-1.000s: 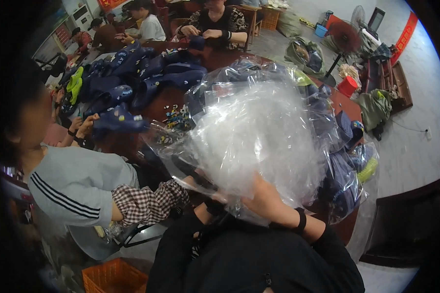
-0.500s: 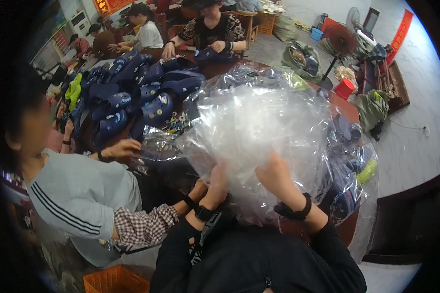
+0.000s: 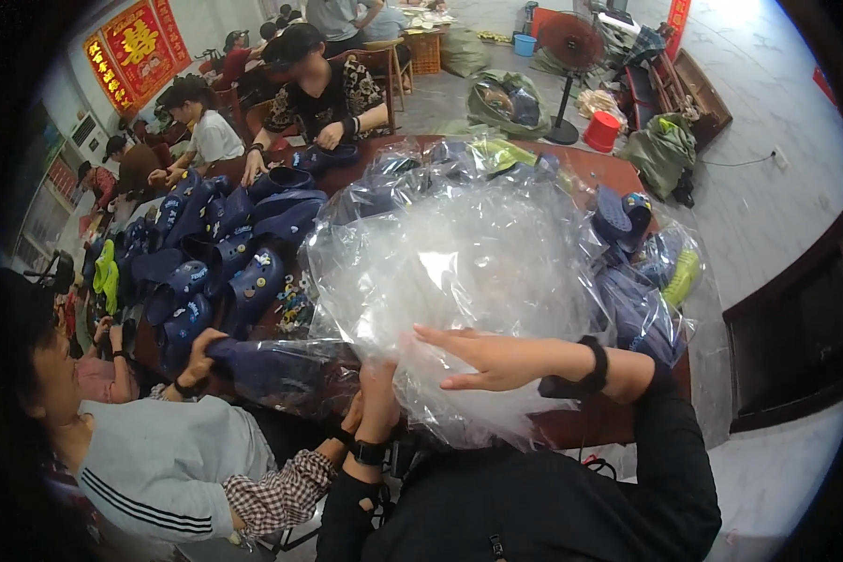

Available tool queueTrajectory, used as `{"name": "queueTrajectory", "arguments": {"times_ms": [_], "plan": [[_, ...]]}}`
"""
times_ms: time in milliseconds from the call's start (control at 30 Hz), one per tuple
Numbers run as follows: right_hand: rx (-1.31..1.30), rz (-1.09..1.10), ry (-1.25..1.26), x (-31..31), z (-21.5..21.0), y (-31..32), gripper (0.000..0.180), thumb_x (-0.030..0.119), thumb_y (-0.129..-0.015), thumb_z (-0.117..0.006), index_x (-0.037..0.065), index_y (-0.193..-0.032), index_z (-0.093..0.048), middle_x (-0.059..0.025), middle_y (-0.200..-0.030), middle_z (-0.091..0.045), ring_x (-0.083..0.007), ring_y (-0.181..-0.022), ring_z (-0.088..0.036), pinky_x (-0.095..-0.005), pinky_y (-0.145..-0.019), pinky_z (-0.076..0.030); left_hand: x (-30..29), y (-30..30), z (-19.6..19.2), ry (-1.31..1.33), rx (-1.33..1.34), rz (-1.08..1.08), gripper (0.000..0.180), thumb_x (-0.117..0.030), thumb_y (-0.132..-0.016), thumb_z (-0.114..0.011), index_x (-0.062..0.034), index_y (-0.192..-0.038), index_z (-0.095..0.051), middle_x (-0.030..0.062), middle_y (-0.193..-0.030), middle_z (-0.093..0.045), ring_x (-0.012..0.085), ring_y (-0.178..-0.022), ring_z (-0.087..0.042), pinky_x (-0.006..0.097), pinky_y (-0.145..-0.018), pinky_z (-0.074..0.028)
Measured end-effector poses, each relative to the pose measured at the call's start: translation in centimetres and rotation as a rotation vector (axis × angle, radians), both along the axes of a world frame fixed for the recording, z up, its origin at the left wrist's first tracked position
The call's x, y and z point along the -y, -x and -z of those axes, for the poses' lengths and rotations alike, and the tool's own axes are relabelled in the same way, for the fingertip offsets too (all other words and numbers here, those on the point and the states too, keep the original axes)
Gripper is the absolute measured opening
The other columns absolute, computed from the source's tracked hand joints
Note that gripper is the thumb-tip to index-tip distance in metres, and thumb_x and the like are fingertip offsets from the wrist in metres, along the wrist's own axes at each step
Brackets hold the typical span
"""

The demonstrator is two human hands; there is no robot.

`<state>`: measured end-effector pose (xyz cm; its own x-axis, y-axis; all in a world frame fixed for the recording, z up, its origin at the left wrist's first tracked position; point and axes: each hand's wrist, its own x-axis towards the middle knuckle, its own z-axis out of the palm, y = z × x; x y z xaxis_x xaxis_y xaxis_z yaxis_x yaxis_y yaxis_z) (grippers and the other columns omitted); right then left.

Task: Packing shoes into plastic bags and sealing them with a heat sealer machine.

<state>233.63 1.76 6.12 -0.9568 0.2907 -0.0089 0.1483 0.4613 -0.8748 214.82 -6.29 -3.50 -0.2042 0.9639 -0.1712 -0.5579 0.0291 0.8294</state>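
Note:
A large heap of clear plastic bags (image 3: 459, 244) lies in front of me on the table. My left hand (image 3: 380, 386) is closed on the near left edge of the bags, its fingertips partly hidden by the plastic. Across the near side of the heap stretches my right hand (image 3: 482, 358), its fingers extended and resting on the film, palm turned down. Just left of my left hand, a co-worker's hands handle a clear bag with a navy clog (image 3: 272, 370) inside.
Many navy clogs (image 3: 253, 286) with charms cover the table's left side, beside loose small charms (image 3: 295, 302). Bagged clogs (image 3: 642, 309) lie at the right edge. Across the table a person handles a clog (image 3: 332, 157). A fan (image 3: 571, 56) and red bucket (image 3: 601, 131) stand beyond.
My right hand has gone from gripping the bags to lying stretched out over them. My left hand has shifted slightly left and down. The co-worker's bag now holds a clog lifted at the left.

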Motion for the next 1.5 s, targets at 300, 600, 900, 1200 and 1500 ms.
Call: {"name": "queueTrajectory", "arguments": {"times_ms": [300,600,900,1200,1500], "plan": [[0.02,0.039,0.007,-0.1,3.0,3.1,0.062,0.036,-0.094,-0.035,-0.006,-0.136,-0.012,-0.0292,-0.132,-0.032,-0.0368,-0.12,-0.038,-0.0374,-0.1,-0.03,0.8,0.8,3.6,-0.241,-0.078,-0.053,0.066,-0.038,-0.082,-0.061,0.0014,-0.126,-0.032,0.0117,-0.121,-0.043,0.0212,-0.109,-0.045,0.032,-0.091,-0.039],[-0.184,-0.246,-0.385,3.1,-4.0,-2.6,0.049,0.011,-0.081,-0.052,-0.002,-0.126,-0.036,-0.0238,-0.126,-0.042,-0.0365,-0.107,-0.051,-0.0404,-0.086,-0.045,-0.2,0.3,1.8,0.08,-0.351,-0.232,0.03,-0.013,-0.083,-0.062,0.0016,-0.108,-0.052,0.0051,-0.09,-0.058,0.0117,-0.077,-0.056,0.024,-0.068,-0.046],[0.128,0.358,-0.862,-0.9,7.3,-1.7,0.058,0.018,-0.085,-0.052,0.007,-0.137,-0.027,-0.0118,-0.144,-0.021,-0.0282,-0.135,-0.011,-0.0439,-0.109,-0.007,-0.7,-0.1,1.7,0.08,-0.199,-0.171,0.033,-0.009,-0.084,-0.058,0.0005,-0.114,-0.049,0.003,-0.105,-0.056,0.0106,-0.09,-0.053,0.026,-0.08,-0.042],[-0.476,0.608,-0.205,1.7,9.1,9.0,0.065,-0.006,-0.08,-0.046,0.008,-0.138,-0.022,-0.0114,-0.145,-0.017,-0.0258,-0.135,-0.013,-0.0378,-0.108,-0.016,-0.2,0.5,-0.8,-0.035,-0.102,0.11,0.062,-0.009,-0.08,-0.062,-0.0023,-0.132,-0.029,0.0101,-0.126,-0.041,0.0177,-0.109,-0.045,0.029,-0.086,-0.042],[-0.484,1.065,-0.44,3.4,5.6,-0.6,0.074,0.01,-0.073,-0.07,0.001,-0.133,-0.026,-0.014,-0.131,-0.039,-0.0273,-0.123,-0.036,-0.0385,-0.104,-0.026,-0.5,2.0,2.8,0.088,-0.427,0.004,0.015,-0.004,-0.078,-0.063,0.0016,-0.092,-0.063,0.0043,-0.085,-0.064,0.012,-0.077,-0.058,0.025,-0.07,-0.046]]}}
